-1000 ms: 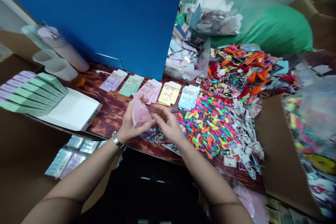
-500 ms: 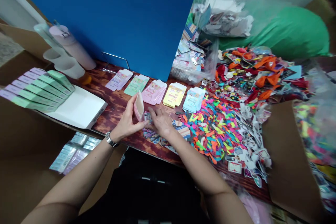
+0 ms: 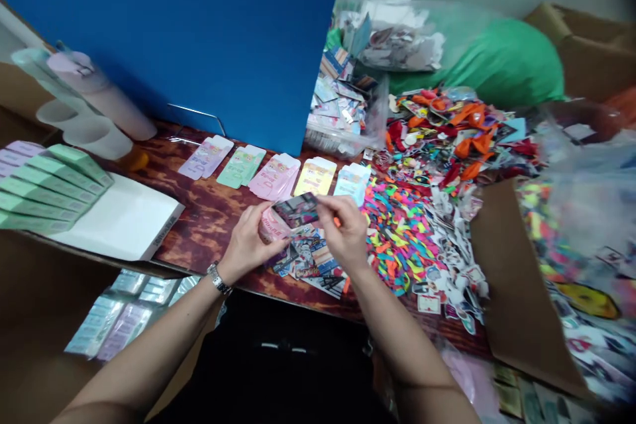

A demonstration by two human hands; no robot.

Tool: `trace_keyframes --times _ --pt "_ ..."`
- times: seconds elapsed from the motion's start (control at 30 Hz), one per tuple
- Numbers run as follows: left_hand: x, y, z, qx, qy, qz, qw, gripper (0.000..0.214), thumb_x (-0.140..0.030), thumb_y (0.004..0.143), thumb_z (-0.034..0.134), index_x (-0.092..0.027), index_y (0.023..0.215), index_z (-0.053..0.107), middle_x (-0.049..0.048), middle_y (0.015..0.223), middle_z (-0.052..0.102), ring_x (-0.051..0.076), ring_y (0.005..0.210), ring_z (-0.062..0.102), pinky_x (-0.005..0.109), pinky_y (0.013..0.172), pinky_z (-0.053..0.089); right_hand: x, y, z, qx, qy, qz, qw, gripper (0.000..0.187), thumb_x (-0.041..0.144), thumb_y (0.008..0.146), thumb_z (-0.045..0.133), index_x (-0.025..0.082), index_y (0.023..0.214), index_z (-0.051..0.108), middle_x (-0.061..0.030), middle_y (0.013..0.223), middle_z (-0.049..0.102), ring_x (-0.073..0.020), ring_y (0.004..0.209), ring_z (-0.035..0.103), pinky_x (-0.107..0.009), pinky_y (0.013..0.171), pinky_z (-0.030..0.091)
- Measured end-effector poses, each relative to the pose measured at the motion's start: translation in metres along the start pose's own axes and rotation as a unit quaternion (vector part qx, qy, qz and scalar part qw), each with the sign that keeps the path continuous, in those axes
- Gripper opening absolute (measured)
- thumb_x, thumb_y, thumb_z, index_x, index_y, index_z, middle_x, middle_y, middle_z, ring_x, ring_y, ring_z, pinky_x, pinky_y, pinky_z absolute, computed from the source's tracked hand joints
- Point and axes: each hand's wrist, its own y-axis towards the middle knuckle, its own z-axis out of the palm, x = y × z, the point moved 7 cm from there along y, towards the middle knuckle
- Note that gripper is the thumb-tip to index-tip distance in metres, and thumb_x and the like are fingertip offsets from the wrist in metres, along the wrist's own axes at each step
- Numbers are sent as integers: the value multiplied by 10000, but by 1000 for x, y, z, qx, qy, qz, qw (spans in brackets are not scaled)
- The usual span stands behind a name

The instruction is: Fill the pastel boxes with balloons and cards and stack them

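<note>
My left hand [image 3: 246, 245] is closed around a small pink paper box [image 3: 273, 226], holding it tilted above the table. Between the fingertips of my right hand [image 3: 346, 235] is a dark printed card [image 3: 298, 210], its left end at the mouth of the box. I cannot tell how far the card is inside. A bit of orange shows by the right fingers; what it is I cannot make out. Below the hands lies a loose pile of printed cards [image 3: 318, 262]. Just beyond them is a stack of flat pink packets [image 3: 275, 175].
Purple [image 3: 206, 157], green [image 3: 242, 166], yellow [image 3: 315, 179] and blue packets [image 3: 352, 183] line the back. Bright balloons [image 3: 402, 238] and white cut-out stickers [image 3: 460, 265] spread rightward, beside a cardboard flap [image 3: 517, 285]. Green boxes [image 3: 54, 189] stand on a white box [image 3: 124, 215].
My right hand has risen from the card pile with a dark card and brought it to the pink box. The left hand has tipped the box towards it. The view has shifted rightward.
</note>
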Motion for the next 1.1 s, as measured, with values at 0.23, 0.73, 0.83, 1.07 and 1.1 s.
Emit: trace_keyframes --times 0.23,0.73,0.83,1.07,1.1 --pt "-14 2 23 9 48 39 998 646 -405 795 669 -184 1354 433 98 1104 597 272 1006 596 392 883 504 10 -30 18 107 -162 -90 977 214 279 943 562 227 1080 717 -91 1060 648 -203 1011 593 -375 888 511" --pt "-25 5 47 73 -5 61 995 748 -503 802 647 -208 1432 372 134 1241 568 331 1131 572 483 958 499 -124 -71 -233 84 -555 246 790 368 391 927 553 223 1243 640 -106 1086 670 -243 923 646 -316 771 491" --pt "-29 4 47 79 -10 51 996 750 -525 800 637 -218 1432 373 138 1258 559 346 1134 570 515 965 492 -104 -81 -227 66 -553 180 811 368 378 952 516 207 1261 620 -124 1190 619 -236 1047 612 -298 836 478" --pt "-33 2 52 94 -17 52 994 755 -559 793 636 -270 1435 363 97 1303 540 353 1153 562 540 991 477 -93 -136 -229 299 -528 239 758 210 307 915 585 264 1104 663 -51 1002 643 -180 879 616 -230 672 434" --pt "-33 2 54 96 -21 55 994 755 -561 793 637 -273 1434 363 93 1308 540 355 1156 560 544 993 475 -94 -144 -234 303 -533 250 749 240 314 896 612 265 1128 651 -59 1034 629 -190 916 608 -234 672 431"
